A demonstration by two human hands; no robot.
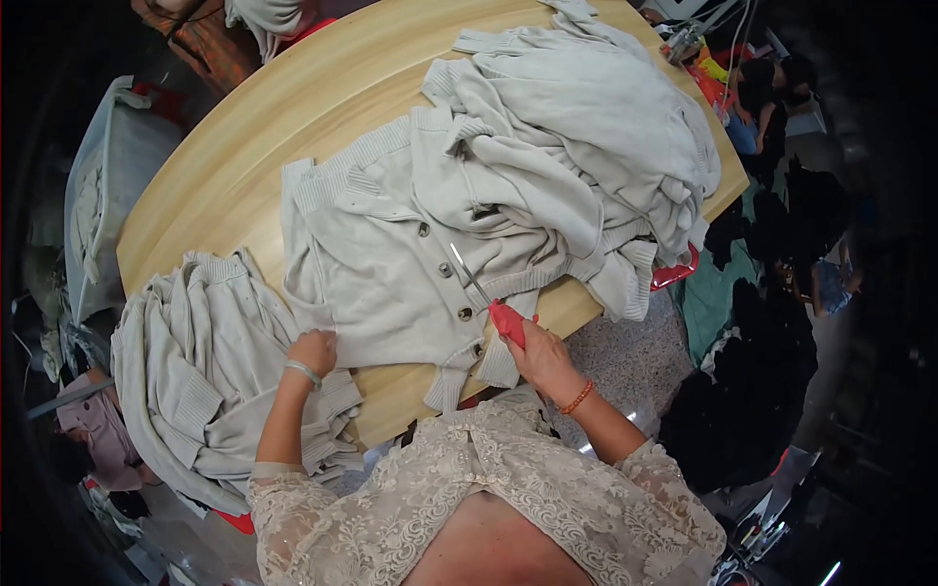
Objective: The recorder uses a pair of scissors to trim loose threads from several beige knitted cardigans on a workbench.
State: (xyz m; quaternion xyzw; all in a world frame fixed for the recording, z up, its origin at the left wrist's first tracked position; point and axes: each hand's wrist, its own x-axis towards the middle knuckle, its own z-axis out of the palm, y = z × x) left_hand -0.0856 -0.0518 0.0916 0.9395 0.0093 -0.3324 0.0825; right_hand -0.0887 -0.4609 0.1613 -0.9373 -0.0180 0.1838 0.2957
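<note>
While the pale grey button-front cardigan (376, 283) lies spread across the middle of the wood-grain tabletop (210, 186), the left hand (313, 354) is at its near left edge, fingers curled and grasping the knit there. The right hand (545, 361), by the near right part of the cardigan, has its fingers clenched around the red handle of a pair of scissors (507, 323). Their slim metal blades point away from the person and lie over the button band, near the dark buttons (445, 270); whether the tips touch the fabric, I cannot tell. A pale bangle (304, 370) circles the left wrist, and an orange-red beaded bracelet (577, 397) the right.

Beyond the cardigan to the right, a large heap of similar knitwear (611, 112) overlaps it. Another pile of pale knits (205, 361) sits at the tabletop's left end, partly hanging over the edge. Further left stands a whitish plastic bin (115, 176); to the right, a mass of black fabric (747, 391) lies beside the speckled floor (625, 356).
</note>
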